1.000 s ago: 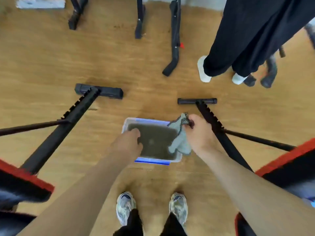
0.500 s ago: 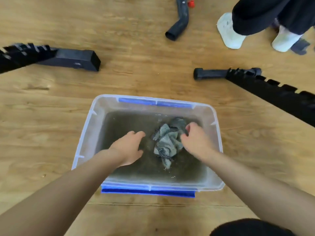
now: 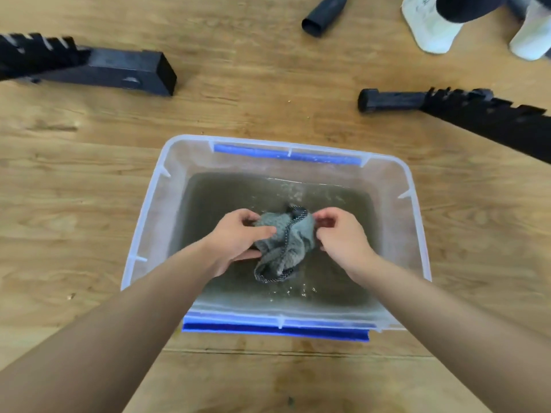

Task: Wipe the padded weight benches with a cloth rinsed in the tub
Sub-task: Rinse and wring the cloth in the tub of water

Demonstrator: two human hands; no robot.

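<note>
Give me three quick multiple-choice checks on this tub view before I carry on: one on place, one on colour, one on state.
1. Where is the cloth?
A. on a shelf
B. in the tub, between the left hand and right hand
C. hung on a wall hook

2. What colour are the strips on the tub's rim?
A. red
B. blue
C. green

3. How does the cloth lie?
A. spread flat
B. folded in a neat square
C. bunched up

Answers:
1 B: both hands hold it over the murky water inside the tub.
2 B: blue strips show along the far and near edges.
3 C: it is crumpled into a lump, with its dark edging twisted through it.
</note>
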